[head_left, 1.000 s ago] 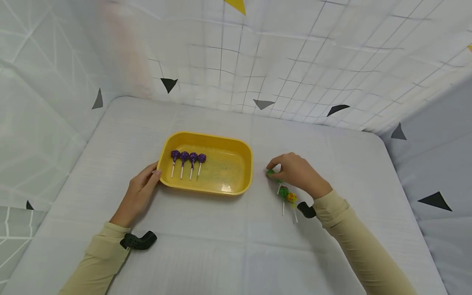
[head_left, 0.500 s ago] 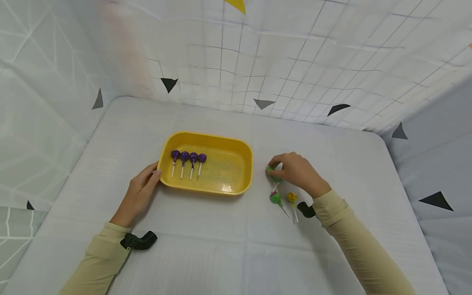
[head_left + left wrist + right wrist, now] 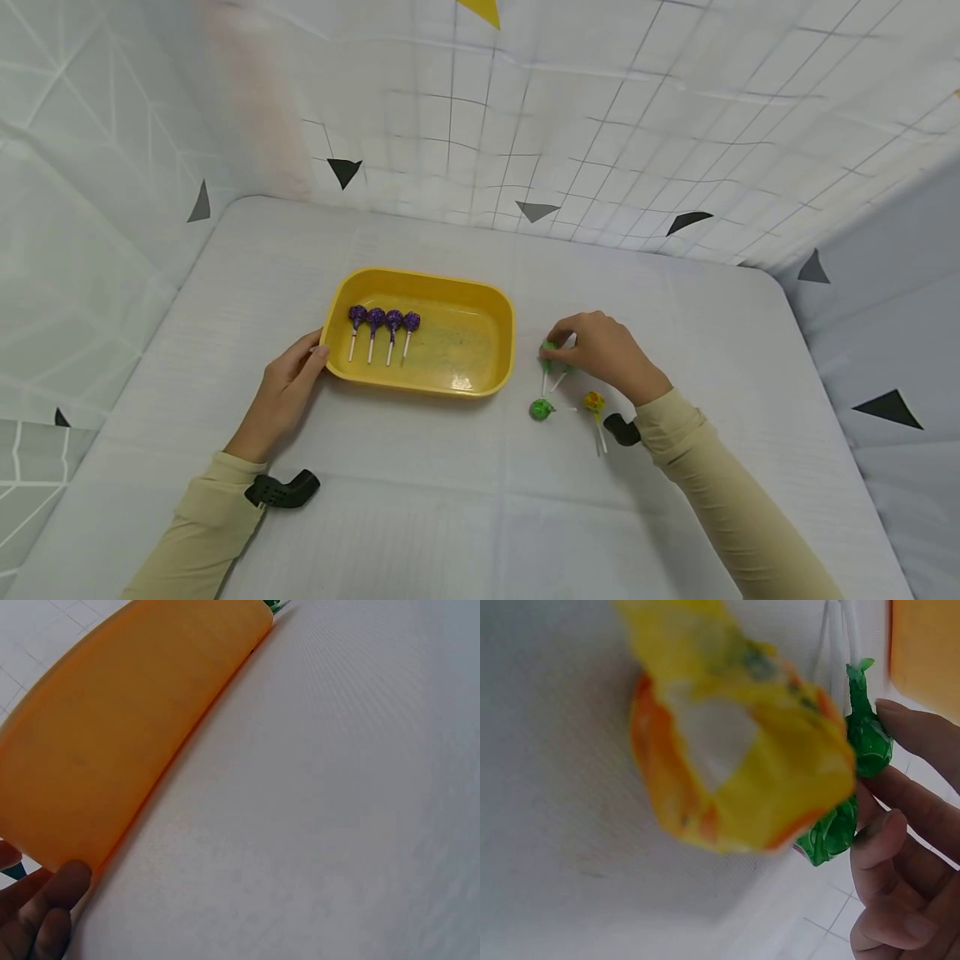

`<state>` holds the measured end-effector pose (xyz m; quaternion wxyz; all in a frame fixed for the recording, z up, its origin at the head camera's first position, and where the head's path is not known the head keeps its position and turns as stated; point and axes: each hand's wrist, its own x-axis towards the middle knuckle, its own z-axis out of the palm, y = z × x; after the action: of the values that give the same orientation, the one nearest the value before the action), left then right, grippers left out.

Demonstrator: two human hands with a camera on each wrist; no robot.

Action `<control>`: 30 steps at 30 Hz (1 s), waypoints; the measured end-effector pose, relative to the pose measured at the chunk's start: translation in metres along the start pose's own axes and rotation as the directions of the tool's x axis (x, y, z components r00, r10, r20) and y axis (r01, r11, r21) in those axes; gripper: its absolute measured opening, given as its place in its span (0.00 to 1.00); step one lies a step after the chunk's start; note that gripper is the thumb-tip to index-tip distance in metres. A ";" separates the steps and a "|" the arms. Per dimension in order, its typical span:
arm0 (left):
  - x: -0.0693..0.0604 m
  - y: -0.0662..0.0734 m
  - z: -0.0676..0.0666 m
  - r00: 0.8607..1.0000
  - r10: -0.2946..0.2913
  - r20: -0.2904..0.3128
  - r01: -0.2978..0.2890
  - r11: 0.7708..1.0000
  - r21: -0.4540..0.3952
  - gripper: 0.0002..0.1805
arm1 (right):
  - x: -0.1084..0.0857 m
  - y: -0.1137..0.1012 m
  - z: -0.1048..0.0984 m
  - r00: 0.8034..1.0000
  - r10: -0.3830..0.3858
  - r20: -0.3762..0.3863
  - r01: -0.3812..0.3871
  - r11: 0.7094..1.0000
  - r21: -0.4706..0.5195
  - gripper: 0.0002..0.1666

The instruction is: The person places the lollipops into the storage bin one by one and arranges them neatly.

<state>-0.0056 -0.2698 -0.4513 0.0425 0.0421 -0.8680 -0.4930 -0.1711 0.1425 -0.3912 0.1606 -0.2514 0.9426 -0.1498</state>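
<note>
The left hand (image 3: 281, 392) grips the left end of a yellow tray (image 3: 431, 387), its thumb on the near corner; fingertips touch the tray's wall (image 3: 112, 727) in the left wrist view. Several purple lollipops (image 3: 375, 318) lie side by side in the tray's left half. Right of the tray, the right hand (image 3: 603, 350) pinches a green lollipop (image 3: 871, 746) between thumb and finger. A second green one (image 3: 832, 832) is against its fingers. A third green lollipop (image 3: 541, 409) lies nearer the front, stick pointing right. A yellow lollipop (image 3: 594, 402) lies beside the right wrist.
A white cloth covers the table (image 3: 420, 500). Behind it hangs a white sheet (image 3: 562, 108) with grid lines and dark triangles. Each wrist carries a black device, the left one (image 3: 283, 490) and the right one (image 3: 622, 428).
One green lollipop has moved left and toward the front, turning so its stick points right. The held green lollipop has swung more upright. The left hand and tray have stayed put.
</note>
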 end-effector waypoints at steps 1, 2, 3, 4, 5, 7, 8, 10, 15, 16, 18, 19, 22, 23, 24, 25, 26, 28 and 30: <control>0.000 0.000 0.000 1.000 0.001 0.000 -0.001 1.000 -0.001 0.30 | 0.000 0.000 0.000 1.000 -0.001 0.000 0.001 1.000 0.001 0.17; 0.000 0.000 0.000 1.000 0.001 0.000 -0.001 1.000 -0.005 0.30 | 0.000 0.000 0.000 1.000 -0.004 0.000 0.004 1.000 0.003 0.17; 0.000 0.000 0.000 1.000 0.001 0.000 -0.001 1.000 -0.008 0.30 | -0.001 0.001 0.000 1.000 -0.007 0.000 0.007 1.000 0.004 0.17; 0.000 0.000 0.000 1.000 0.001 0.001 0.000 1.000 -0.011 0.30 | -0.001 0.001 0.000 1.000 -0.010 -0.001 0.010 1.000 0.005 0.17; 0.000 0.000 0.000 1.000 0.000 0.001 0.000 1.000 -0.013 0.30 | -0.001 0.001 0.000 1.000 -0.013 -0.002 0.013 1.000 0.006 0.17; 0.000 0.000 0.000 1.000 -0.005 0.004 0.005 1.000 -0.018 0.30 | -0.001 0.001 0.000 1.000 -0.017 -0.004 0.017 1.000 0.010 0.17; 0.000 0.001 0.000 1.000 -0.007 0.005 0.007 1.000 -0.020 0.31 | -0.001 0.000 0.000 1.000 -0.017 -0.004 0.017 1.000 0.010 0.17; 0.000 0.001 0.000 1.000 -0.010 0.007 0.010 1.000 -0.022 0.31 | -0.001 0.000 -0.001 1.000 -0.016 -0.004 0.016 1.000 0.010 0.16; 0.000 0.003 0.000 1.000 -0.010 0.011 0.011 1.000 -0.025 0.31 | -0.001 -0.001 -0.002 1.000 -0.008 0.000 0.008 1.000 0.007 0.17; 0.000 0.003 0.000 1.000 -0.010 0.011 0.010 1.000 -0.026 0.31 | -0.001 -0.001 -0.002 1.000 -0.007 0.000 0.007 1.000 0.006 0.17; 0.000 0.002 0.000 1.000 -0.008 0.011 0.008 1.000 -0.027 0.31 | 0.000 -0.001 -0.003 1.000 -0.008 -0.004 0.008 1.000 0.003 0.17; 0.000 0.002 0.000 1.000 -0.007 0.010 0.008 1.000 -0.026 0.30 | 0.000 -0.001 -0.004 1.000 -0.009 -0.007 0.009 1.000 -0.001 0.17; 0.000 0.001 0.000 1.000 -0.006 0.006 0.006 1.000 -0.025 0.30 | 0.001 -0.001 -0.006 1.000 -0.011 -0.013 0.010 1.000 -0.005 0.17; 0.000 0.001 0.000 1.000 -0.006 0.006 0.006 1.000 -0.024 0.30 | 0.002 -0.002 -0.007 1.000 -0.011 -0.014 0.011 1.000 -0.007 0.17; 0.000 0.001 0.000 1.000 -0.005 0.006 0.005 1.000 -0.024 0.30 | 0.002 -0.002 -0.008 1.000 -0.012 -0.015 0.011 1.000 -0.007 0.17; 0.000 0.000 0.000 1.000 -0.004 0.005 0.004 1.000 -0.023 0.30 | 0.003 -0.002 -0.009 1.000 -0.011 -0.015 0.011 1.000 -0.007 0.16; 0.000 0.000 0.000 1.000 -0.005 0.006 0.005 1.000 -0.024 0.30 | 0.003 -0.003 -0.010 1.000 -0.009 -0.015 0.009 1.000 -0.007 0.16; 0.001 0.000 -0.001 1.000 -0.006 0.008 0.006 1.000 -0.023 0.30 | 0.004 -0.004 -0.013 1.000 -0.008 -0.016 0.008 1.000 -0.007 0.16; 0.001 0.000 -0.001 1.000 -0.007 0.011 0.007 1.000 -0.023 0.31 | 0.004 -0.005 -0.015 1.000 -0.007 -0.017 0.007 1.000 -0.009 0.16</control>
<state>-0.0063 -0.2704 -0.4507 0.0366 0.0421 -0.8622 -0.5034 -0.1782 0.1391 -0.3764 0.1507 -0.2540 0.9438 -0.1481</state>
